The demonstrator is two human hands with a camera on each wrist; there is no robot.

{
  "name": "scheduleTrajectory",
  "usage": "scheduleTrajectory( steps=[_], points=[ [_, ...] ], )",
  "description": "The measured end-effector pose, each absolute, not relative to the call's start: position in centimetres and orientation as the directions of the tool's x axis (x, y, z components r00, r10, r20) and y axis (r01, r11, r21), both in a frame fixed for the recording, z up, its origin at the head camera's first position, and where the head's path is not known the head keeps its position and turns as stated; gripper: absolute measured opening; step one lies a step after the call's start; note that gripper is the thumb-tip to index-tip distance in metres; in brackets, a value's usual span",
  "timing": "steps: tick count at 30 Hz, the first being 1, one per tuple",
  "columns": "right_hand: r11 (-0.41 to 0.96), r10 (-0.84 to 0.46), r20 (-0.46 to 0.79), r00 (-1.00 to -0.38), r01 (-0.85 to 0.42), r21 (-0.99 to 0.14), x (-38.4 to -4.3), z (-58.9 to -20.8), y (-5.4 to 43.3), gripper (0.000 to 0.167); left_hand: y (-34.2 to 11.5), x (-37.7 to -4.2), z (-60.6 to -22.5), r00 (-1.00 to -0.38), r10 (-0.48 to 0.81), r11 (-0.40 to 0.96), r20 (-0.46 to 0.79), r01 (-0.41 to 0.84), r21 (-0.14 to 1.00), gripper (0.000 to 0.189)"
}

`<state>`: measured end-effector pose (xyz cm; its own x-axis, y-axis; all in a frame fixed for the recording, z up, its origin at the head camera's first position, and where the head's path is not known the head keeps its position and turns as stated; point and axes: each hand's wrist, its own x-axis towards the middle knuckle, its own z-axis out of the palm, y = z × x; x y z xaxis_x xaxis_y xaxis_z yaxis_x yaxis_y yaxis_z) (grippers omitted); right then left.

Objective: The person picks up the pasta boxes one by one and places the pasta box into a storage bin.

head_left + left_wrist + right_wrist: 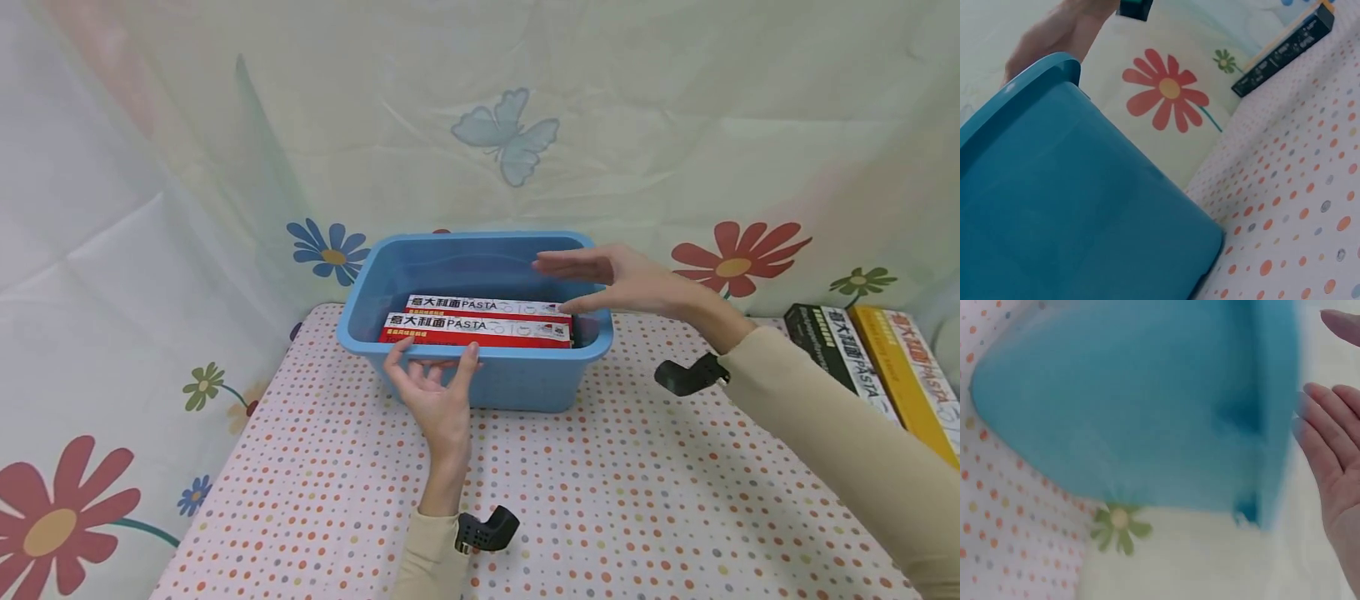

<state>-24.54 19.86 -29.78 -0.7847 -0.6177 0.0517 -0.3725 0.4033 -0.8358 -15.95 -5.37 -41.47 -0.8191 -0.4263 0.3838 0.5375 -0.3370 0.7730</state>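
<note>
A light blue plastic bin [517, 379] stands on the dotted cloth. Inside it lie two red-and-white pasta boxes, the front pasta box [480, 335] nearer me and the rear pasta box [450, 304] just behind, lettered faces up. At the bin's front rim my left hand [437, 400] holds on, thumb and a fingertip over the edge and other fingers bent below it. Above the bin's right end hovers my right hand [630, 283], fingers extended, thumb apart, nothing between them. In the right wrist view, the fingers [1329, 425] reach past the bin's rim.
Further right on the cloth lie a black pasta box [840, 358] and a yellow pasta box [907, 367], side by side. A flower-printed curtain [637, 150] hangs close behind the bin. The dotted tablecloth [315, 500] spreads out in front.
</note>
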Motion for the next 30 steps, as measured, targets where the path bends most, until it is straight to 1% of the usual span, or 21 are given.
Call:
scheduleTrajectory(
  steps=[5, 9, 13, 15, 20, 24, 27, 30],
  points=[
    [0.431, -0.495, 0.101, -0.863, -0.345, -0.834, -22.4, -28.3, 23.5, 0.067, -5.8, -16.0, -41.3, -0.814, -0.427, -0.325, 0.394, 0.544, 0.774, 0.075],
    [0.468, -0.437, 0.145, -0.887, -0.362, -0.806, -21.2, -28.1, 26.4, 0.064, -6.0, -16.0, -41.3, -0.809, -0.436, -0.321, 0.394, 0.549, 0.772, 0.074],
    [0.530, -0.381, 0.137, -0.914, -0.338, -0.778, -19.8, -29.3, 30.0, 0.060, -5.7, -16.0, -41.5, -0.807, -0.441, -0.327, 0.392, 0.551, 0.768, 0.072],
    [0.600, -0.304, 0.120, -0.945, -0.288, -0.747, -18.5, -30.3, 32.2, 0.059, -5.5, -16.0, -41.7, -0.812, -0.436, -0.336, 0.387, 0.546, 0.768, 0.072],
    [0.678, -0.117, 0.089, -0.989, -0.145, -0.720, -14.9, -34.3, 37.1, 0.059, -5.1, -15.8, -41.9, -0.824, -0.411, -0.360, 0.389, 0.539, 0.762, 0.076],
    [0.689, -0.048, 0.053, -0.997, -0.071, -0.722, -12.6, -37.8, 39.5, 0.062, -5.0, -15.8, -41.8, -0.818, -0.410, -0.356, 0.403, 0.550, 0.755, 0.075],
    [0.680, 0.009, 0.048, -0.999, -0.028, -0.732, -11.0, -39.9, 40.6, 0.062, -5.1, -15.9, -41.8, -0.814, -0.414, -0.350, 0.408, 0.556, 0.754, 0.074],
    [0.649, 0.107, 0.095, -0.990, -0.004, -0.761, -9.9, -42.6, 42.2, 0.060, -5.2, -16.0, -41.8, -0.811, -0.415, -0.349, 0.411, 0.560, 0.752, 0.075]
  ],
)
